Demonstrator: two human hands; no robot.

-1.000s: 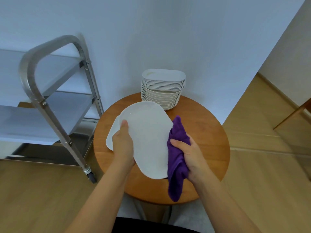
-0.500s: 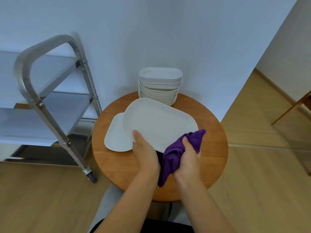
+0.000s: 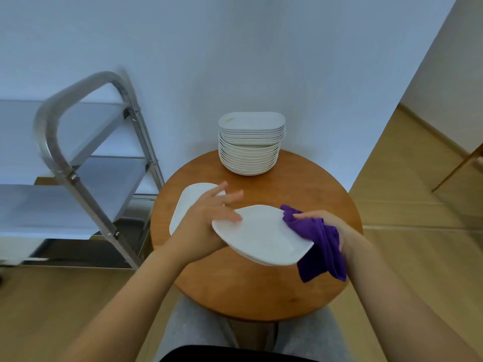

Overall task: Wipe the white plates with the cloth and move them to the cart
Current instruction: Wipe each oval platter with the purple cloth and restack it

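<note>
A pale blue-white wall [image 3: 261, 48] stands behind a small round wooden bench [image 3: 261, 291], with light wood floor [image 3: 418, 270] open on your right and in front of the cart on your left. Your left hand [image 3: 201, 226] holds a white oblong plate [image 3: 261, 236] above the middle of the bench, tilted so its right end sits lower; the thumb lies across the plate's left rim while the other fingers stretch out straight behind it, so this grip is a loose clamp on the plate's edge. Your right hand [image 3: 337, 231] is closed around a bunched purple cloth [image 3: 318, 246], pressing it against the plate's right end, and the loose part of the cloth hangs down below the hand. A second white plate [image 3: 188, 205] lies flat on the bench near its left edge, partly hidden behind your left hand. At the back of the bench, close to the wall, a tall stack of white plates [image 3: 251, 147] stands, the upper ones set slightly off from the lower ones. Just left of the bench stands a steel cart [image 3: 68, 158] with a curved tube handle and flat shelves; the shelf parts in view hold nothing. The bench's near and right edges are bare wood. Your grey-clad knees [image 3: 188, 330] show under the near edge.
</note>
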